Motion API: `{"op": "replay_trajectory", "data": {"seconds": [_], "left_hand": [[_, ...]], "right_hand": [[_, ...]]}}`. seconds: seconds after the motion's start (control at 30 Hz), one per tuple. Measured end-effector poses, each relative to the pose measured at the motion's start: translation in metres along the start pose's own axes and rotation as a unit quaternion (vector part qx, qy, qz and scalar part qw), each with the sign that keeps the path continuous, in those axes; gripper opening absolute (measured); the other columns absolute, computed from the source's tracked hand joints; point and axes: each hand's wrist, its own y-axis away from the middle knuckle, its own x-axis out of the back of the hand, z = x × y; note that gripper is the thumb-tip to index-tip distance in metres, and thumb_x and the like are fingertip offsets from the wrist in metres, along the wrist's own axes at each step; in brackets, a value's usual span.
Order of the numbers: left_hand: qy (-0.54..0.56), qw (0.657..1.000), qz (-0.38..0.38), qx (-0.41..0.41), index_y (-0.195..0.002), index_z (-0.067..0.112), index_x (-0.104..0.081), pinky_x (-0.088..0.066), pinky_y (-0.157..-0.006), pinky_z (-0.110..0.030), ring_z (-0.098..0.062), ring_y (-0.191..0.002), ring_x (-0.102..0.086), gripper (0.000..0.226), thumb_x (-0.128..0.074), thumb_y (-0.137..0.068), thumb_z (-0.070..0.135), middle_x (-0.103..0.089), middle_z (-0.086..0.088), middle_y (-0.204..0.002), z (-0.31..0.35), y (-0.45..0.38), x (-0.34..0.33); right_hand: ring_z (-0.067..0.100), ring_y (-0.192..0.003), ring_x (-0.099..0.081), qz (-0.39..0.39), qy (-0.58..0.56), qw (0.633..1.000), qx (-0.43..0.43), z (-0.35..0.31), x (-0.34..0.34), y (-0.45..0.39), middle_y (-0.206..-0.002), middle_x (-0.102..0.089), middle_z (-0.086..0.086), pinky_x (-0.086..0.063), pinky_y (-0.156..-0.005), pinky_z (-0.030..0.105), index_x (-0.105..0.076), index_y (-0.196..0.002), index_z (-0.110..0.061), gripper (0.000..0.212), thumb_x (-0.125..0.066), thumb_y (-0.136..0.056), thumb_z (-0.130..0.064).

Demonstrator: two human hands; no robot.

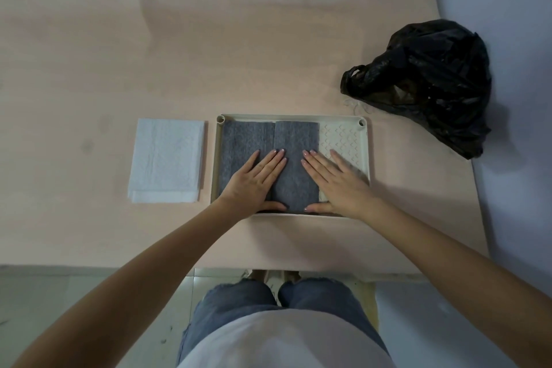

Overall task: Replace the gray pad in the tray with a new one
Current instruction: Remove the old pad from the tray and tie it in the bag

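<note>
In the head view, a cream plastic tray [366, 155] lies on the pink worktop [209, 54], near its front edge. Inside the tray is the gray pad [254, 137], and its right part is folded over toward the left, so a doubled strip lies in the middle and the right part of the tray floor is bare, with a raised pattern of small chevrons. The left hand [254, 181] lies flat on the pad with straight fingers, pressing on the left layer and on the edge of the folded strip; its thumb points to the right along the near edge. The right hand [334, 181] is also flat and spread, its fingers are partly on the folded strip and partly over the bare tray floor, and its thumb points to the left along the near edge. Neither hand curls round anything. To the left of the tray, just beside it but not touching, lies the new white pad [167, 158], folded into a rectangle. To the far right of the tray, apart from it, a crumpled black plastic bag [433, 81] sits at the edge of the worktop.
</note>
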Motion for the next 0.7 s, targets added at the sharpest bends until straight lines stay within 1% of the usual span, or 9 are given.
{"op": "replay_trajectory", "data": {"seconds": [0.17, 0.23, 0.3, 0.37, 0.4, 0.47, 0.57, 0.63, 0.7], "left_hand": [[0.091, 0.995, -0.031, -0.005, -0.148, 0.012, 0.014, 0.006, -0.119, -0.037, -0.018, -0.146, 0.011, 0.093, -0.021, -0.086, 0.071, 0.013, -0.005, -0.158, -0.003, 0.006, 0.006], [0.232, 0.973, -0.016, 0.016, -0.151, 0.015, 0.001, -0.001, -0.117, -0.03, -0.017, -0.146, -0.002, 0.086, -0.034, -0.089, 0.064, 0.0, -0.003, -0.159, -0.01, 0.009, 0.014], [0.344, 0.931, 0.061, 0.101, -0.149, 0.016, -0.023, -0.028, -0.109, -0.029, -0.021, -0.137, -0.034, 0.069, -0.049, -0.093, 0.047, -0.029, -0.005, -0.154, -0.018, 0.013, 0.02], [0.381, 0.889, 0.139, 0.211, -0.137, 0.014, -0.044, -0.043, -0.092, -0.032, -0.026, -0.117, -0.054, 0.047, -0.054, -0.093, 0.027, -0.051, -0.009, -0.135, -0.03, 0.015, 0.027], [0.389, 0.871, 0.15, 0.261, -0.131, 0.011, -0.05, -0.044, -0.089, -0.033, -0.029, -0.112, -0.056, 0.04, -0.053, -0.092, 0.02, -0.055, -0.011, -0.129, -0.037, 0.014, 0.031], [0.394, 0.851, 0.124, 0.326, -0.124, 0.006, -0.055, -0.044, -0.089, -0.035, -0.033, -0.11, -0.056, 0.035, -0.05, -0.089, 0.011, -0.057, -0.016, -0.124, -0.05, 0.009, 0.038], [0.374, 0.857, 0.062, 0.35, -0.119, -0.002, -0.055, -0.042, -0.092, -0.038, -0.036, -0.116, -0.051, 0.034, -0.045, -0.087, 0.005, -0.058, -0.023, -0.121, -0.061, 0.001, 0.048], [0.347, 0.864, 0.046, 0.362, -0.123, -0.001, -0.051, -0.043, -0.094, -0.04, -0.034, -0.124, -0.047, 0.038, -0.042, -0.087, 0.003, -0.056, -0.023, -0.124, -0.063, -0.003, 0.051], [0.304, 0.876, 0.034, 0.373, -0.125, 0.0, -0.049, -0.046, -0.086, -0.041, -0.035, -0.12, -0.051, 0.038, -0.041, -0.088, 0.002, -0.055, -0.021, -0.125, -0.061, -0.005, 0.053]], "right_hand": [[0.02, -0.144, 0.018, -0.021, -0.013, 1.0, 0.006, 0.0, 0.01, 0.002, -0.156, 0.019, 0.007, 0.011, -0.117, 0.044, 0.014, -0.148, -0.011, 0.101, -0.018, -0.08, -0.079], [0.022, -0.147, 0.003, 0.006, -0.063, 0.998, 0.003, -0.005, 0.023, 0.002, -0.159, 0.003, 0.009, 0.008, -0.117, 0.039, -0.01, -0.15, -0.01, 0.094, -0.026, -0.084, -0.074], [0.029, -0.135, -0.036, 0.092, -0.124, 0.988, 0.002, -0.018, 0.041, 0.0, -0.147, -0.038, 0.014, -0.018, -0.115, 0.037, -0.051, -0.132, -0.007, 0.065, -0.047, -0.089, -0.057], [0.033, -0.097, -0.062, 0.213, -0.133, 0.968, -0.01, -0.041, 0.057, -0.011, -0.107, -0.065, 0.016, -0.049, -0.085, 0.04, -0.069, -0.097, -0.004, 0.032, -0.065, -0.084, -0.033], [0.033, -0.085, -0.063, 0.234, -0.14, 0.962, -0.018, -0.055, 0.065, -0.018, -0.092, -0.066, 0.015, -0.051, -0.072, 0.039, -0.068, -0.087, -0.003, 0.022, -0.068, -0.081, -0.024], [0.034, -0.086, -0.062, 0.192, -0.173, 0.965, -0.04, -0.087, 0.083, -0.036, -0.091, -0.065, 0.015, -0.045, -0.066, 0.036, -0.066, -0.089, -0.003, 0.018, -0.06, -0.084, -0.019], [0.031, -0.092, -0.065, 0.122, -0.188, 0.971, -0.081, -0.129, 0.098, -0.061, -0.099, -0.069, 0.01, -0.035, -0.063, 0.029, -0.065, -0.099, -0.009, 0.02, -0.051, -0.09, -0.019], [0.027, -0.087, -0.067, 0.106, -0.176, 0.974, -0.095, -0.15, 0.1, -0.072, -0.094, -0.071, 0.006, -0.033, -0.062, 0.027, -0.066, -0.093, -0.014, 0.018, -0.048, -0.09, -0.014], [0.023, -0.084, -0.066, 0.088, -0.159, 0.979, -0.094, -0.162, 0.101, -0.077, -0.089, -0.07, 0.002, -0.032, -0.06, 0.026, -0.062, -0.083, -0.016, 0.015, -0.05, -0.088, -0.009]]}}
